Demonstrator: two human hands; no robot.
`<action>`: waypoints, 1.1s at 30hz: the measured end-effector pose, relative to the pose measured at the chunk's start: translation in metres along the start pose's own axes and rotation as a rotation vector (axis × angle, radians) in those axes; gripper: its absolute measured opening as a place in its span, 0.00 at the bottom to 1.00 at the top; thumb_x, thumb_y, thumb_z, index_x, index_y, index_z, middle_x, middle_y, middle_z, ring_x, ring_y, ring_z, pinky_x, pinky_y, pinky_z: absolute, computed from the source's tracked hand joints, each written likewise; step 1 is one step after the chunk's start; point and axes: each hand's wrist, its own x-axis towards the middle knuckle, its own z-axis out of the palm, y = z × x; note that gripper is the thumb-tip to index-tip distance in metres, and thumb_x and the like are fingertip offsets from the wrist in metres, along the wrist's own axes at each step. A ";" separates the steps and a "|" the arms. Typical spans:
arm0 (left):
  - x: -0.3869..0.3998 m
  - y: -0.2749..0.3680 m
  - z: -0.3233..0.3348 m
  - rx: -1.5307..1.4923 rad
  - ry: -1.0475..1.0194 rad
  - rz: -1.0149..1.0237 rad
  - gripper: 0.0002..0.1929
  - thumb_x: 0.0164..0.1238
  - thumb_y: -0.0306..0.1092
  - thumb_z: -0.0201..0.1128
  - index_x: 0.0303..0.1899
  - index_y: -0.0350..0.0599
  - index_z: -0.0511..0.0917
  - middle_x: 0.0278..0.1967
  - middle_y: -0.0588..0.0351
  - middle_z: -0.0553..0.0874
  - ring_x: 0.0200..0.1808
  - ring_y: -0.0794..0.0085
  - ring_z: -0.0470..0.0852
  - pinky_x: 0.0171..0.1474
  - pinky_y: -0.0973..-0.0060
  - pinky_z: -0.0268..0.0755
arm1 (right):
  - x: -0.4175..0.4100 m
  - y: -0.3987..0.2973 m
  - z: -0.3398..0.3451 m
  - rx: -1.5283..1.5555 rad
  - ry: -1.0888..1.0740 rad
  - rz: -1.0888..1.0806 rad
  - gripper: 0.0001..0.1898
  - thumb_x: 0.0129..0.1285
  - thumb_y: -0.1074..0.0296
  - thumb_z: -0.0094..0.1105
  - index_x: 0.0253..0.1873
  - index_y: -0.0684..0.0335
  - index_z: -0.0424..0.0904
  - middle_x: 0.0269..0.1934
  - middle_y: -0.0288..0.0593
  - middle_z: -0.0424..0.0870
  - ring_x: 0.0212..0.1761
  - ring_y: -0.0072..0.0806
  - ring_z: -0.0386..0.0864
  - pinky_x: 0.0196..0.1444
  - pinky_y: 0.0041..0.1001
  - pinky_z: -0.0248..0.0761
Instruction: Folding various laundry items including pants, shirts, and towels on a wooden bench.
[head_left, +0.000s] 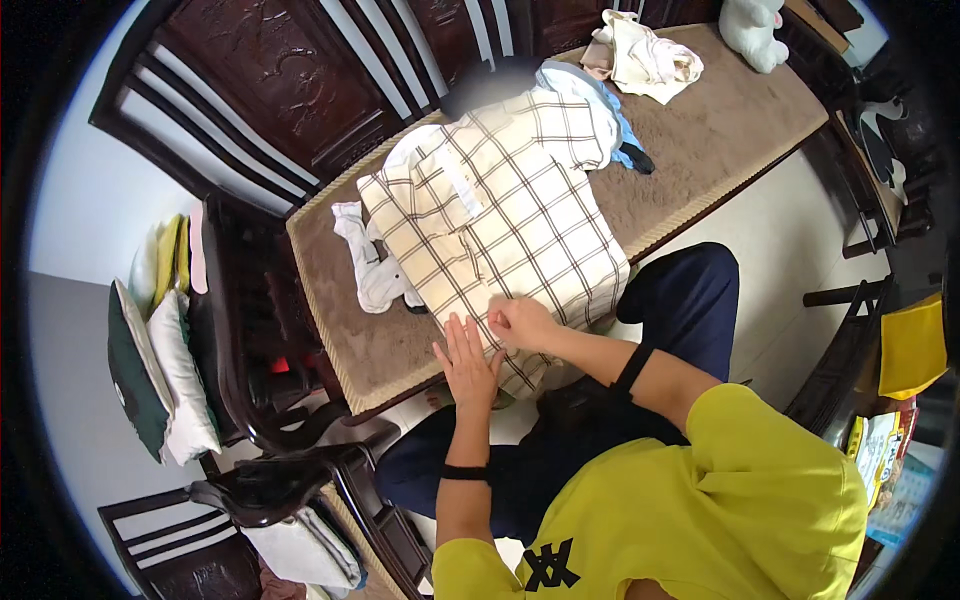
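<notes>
A cream checked short-sleeved shirt (525, 202) lies spread over the brown bench pad (690, 165), and its lower end hangs over the front edge. My left hand (471, 364) is flat on the shirt's lower left part, fingers spread. Close beside it, my right hand (523, 324) rests on the same cloth with curled fingers; no fabric shows bunched in it. White socks (375, 277) lie left of the shirt. Partly under its far sleeve is a light blue garment (628, 135) with a black piece at its end.
A crumpled cream garment (649, 56) and a white plush toy (752, 34) are at the bench's far right. Carved dark wood (277, 67) forms the backrest. Cushions (176, 375) stand at left, beyond the armrest (240, 397). Folded cloth (307, 547) lies on another seat at lower left.
</notes>
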 end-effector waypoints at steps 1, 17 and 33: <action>-0.002 -0.002 0.004 -0.014 -0.077 -0.037 0.41 0.65 0.55 0.58 0.72 0.40 0.53 0.73 0.39 0.52 0.75 0.52 0.49 0.72 0.49 0.44 | 0.003 0.004 0.002 -0.033 -0.019 0.073 0.05 0.57 0.66 0.61 0.34 0.60 0.77 0.23 0.42 0.81 0.26 0.40 0.81 0.30 0.36 0.73; 0.097 0.042 -0.116 -0.598 -0.241 0.213 0.26 0.61 0.50 0.66 0.49 0.34 0.80 0.50 0.39 0.83 0.55 0.51 0.79 0.60 0.62 0.67 | -0.047 0.096 -0.169 -0.006 0.368 0.493 0.20 0.54 0.58 0.68 0.46 0.64 0.75 0.39 0.51 0.79 0.43 0.43 0.80 0.46 0.36 0.73; 0.311 0.245 -0.038 0.414 0.176 0.351 0.41 0.56 0.28 0.64 0.72 0.53 0.55 0.65 0.42 0.65 0.61 0.40 0.69 0.39 0.65 0.82 | -0.089 0.121 -0.171 0.296 -0.075 0.357 0.19 0.52 0.55 0.68 0.43 0.63 0.83 0.31 0.55 0.84 0.35 0.44 0.84 0.39 0.38 0.74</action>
